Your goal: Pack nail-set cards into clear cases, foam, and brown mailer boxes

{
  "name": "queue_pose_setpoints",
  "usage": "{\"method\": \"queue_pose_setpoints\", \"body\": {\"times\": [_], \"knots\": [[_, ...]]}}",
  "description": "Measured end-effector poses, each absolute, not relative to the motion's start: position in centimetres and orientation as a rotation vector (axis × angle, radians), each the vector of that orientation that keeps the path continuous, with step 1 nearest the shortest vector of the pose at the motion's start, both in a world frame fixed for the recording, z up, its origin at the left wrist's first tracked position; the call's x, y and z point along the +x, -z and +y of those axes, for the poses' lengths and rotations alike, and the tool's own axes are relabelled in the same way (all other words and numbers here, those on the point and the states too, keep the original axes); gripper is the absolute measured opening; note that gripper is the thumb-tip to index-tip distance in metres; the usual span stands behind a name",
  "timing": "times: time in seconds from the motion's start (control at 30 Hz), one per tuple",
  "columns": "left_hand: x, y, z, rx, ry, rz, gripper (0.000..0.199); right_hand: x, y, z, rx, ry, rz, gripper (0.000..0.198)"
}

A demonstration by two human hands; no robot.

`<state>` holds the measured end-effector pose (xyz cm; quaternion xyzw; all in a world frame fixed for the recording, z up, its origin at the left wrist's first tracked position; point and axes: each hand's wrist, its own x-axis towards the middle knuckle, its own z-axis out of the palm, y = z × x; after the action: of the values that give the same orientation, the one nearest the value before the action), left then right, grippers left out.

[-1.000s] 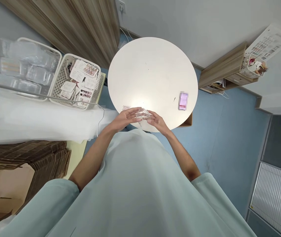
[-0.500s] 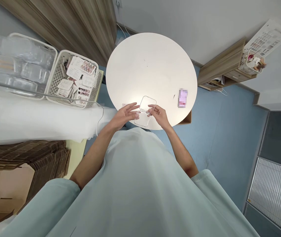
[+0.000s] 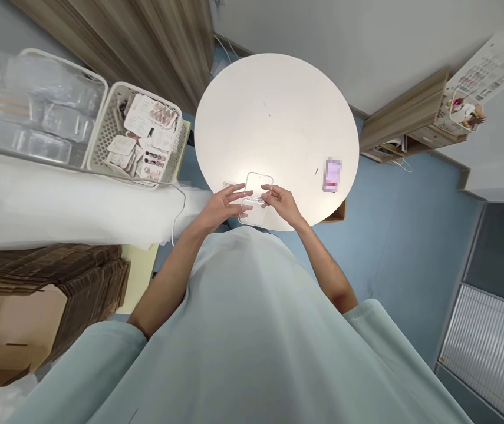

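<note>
A clear plastic case (image 3: 259, 181) lies unfolded at the near edge of the round white table, its two square halves joined by a hinge line across the middle. My left hand (image 3: 220, 207) is at the case's left side, with fingers and thumb apart around the edge near the hinge. On the right side, my right hand (image 3: 282, 203) pinches the case by the hinge, thumb and fingertips bent inward. I cannot make out anything inside the halves. Just beyond my left fingers is a small pinkish item (image 3: 229, 185), partly hidden.
The round white table (image 3: 273, 106) bears a blurred pink-purple item (image 3: 332, 175) at right. To the left are a basket of printed cards (image 3: 117, 94), a basket of clear plastic packs (image 3: 63, 62), white wrapping sheet (image 3: 57, 203) with a cable, and stacked brown cardboard (image 3: 95, 282).
The case has shifted slightly left and turned straighter between my hands. Both hands stay close to its hinge. The whole view has moved a little.
</note>
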<state>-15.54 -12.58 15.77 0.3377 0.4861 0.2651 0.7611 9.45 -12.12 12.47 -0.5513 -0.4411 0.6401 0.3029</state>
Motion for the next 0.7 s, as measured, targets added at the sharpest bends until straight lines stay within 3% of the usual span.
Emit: {"method": "queue_pose_setpoints", "body": {"times": [0.2, 0.43, 0.7], "knots": [[-18.5, -15.9, -14.0, 0.683, -0.650, 1.137, 0.090, 6.4, -10.3, -10.5, -1.467, -1.721, -1.227, 0.065], [-23.2, -15.3, -16.6, 0.600, -0.735, 1.320, 0.087, 3.3, -5.0, -6.9, -1.757, -1.639, -1.449, 0.045], [-27.3, -14.8, -19.2, 0.518, -0.815, 1.370, 0.082, -1.6, 0.1, -5.4, -2.184, -1.302, -2.066, 0.061]]}}
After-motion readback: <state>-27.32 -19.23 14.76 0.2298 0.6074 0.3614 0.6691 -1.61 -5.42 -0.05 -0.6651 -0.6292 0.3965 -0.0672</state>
